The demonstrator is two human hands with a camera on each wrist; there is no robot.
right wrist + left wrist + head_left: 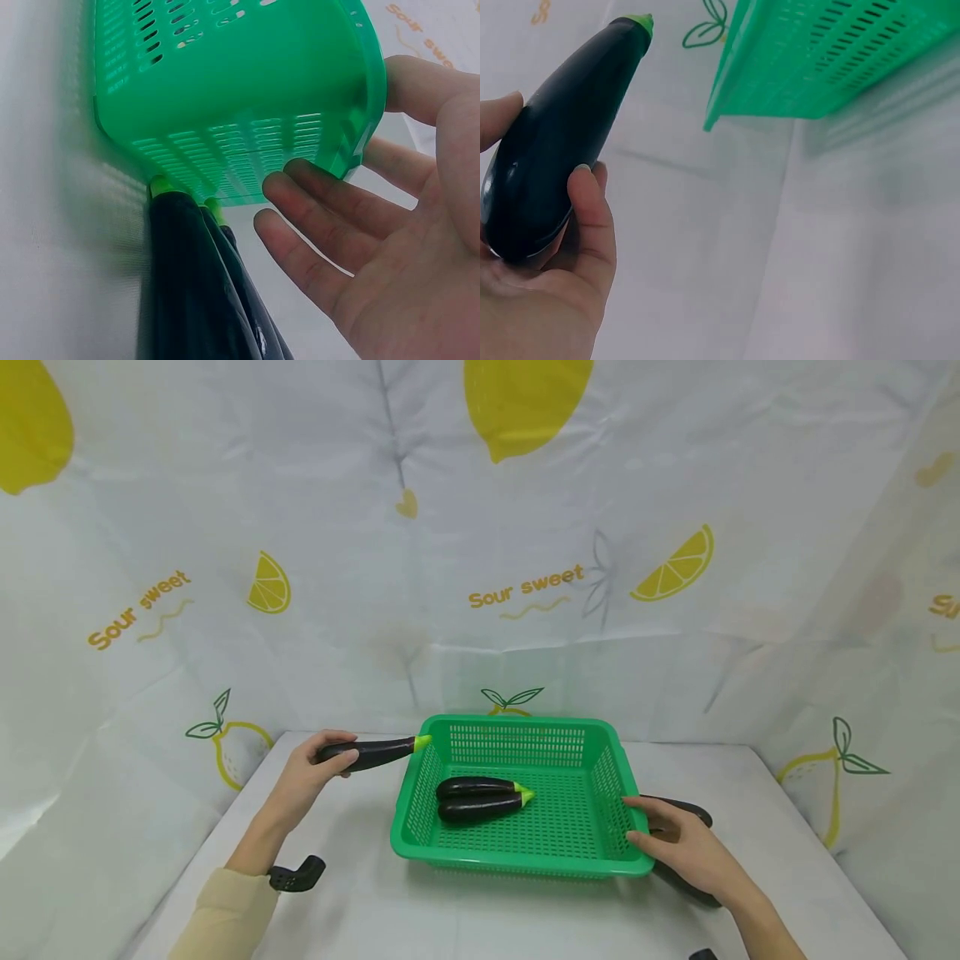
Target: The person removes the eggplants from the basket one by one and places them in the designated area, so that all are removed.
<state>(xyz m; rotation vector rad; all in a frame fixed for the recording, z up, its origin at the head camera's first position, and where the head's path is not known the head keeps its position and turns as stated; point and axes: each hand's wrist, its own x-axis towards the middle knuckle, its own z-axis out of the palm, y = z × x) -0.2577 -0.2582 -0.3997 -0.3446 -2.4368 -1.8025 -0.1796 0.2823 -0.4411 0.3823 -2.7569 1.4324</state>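
Observation:
My left hand [318,758] grips a dark purple eggplant [382,752] in the air, left of the green plastic basket [517,862]. Its green stem end points at the basket's left rim; the left wrist view shows thumb and fingers around the thick end of this eggplant [562,127]. Inside the basket, two eggplants [480,807] lie side by side, stems to the right. At the basket's right rim my right hand [686,847] holds the edge, with thumb and fingertips on it. In the right wrist view, some fingers [322,232] extend beneath the rim along the outer wall.
More eggplants [682,810] lie on the white table [360,877] right of the basket, partly hidden under the right hand; their stems point at the basket wall. A white curtain [337,527] with lemon prints hangs behind the table and along both sides.

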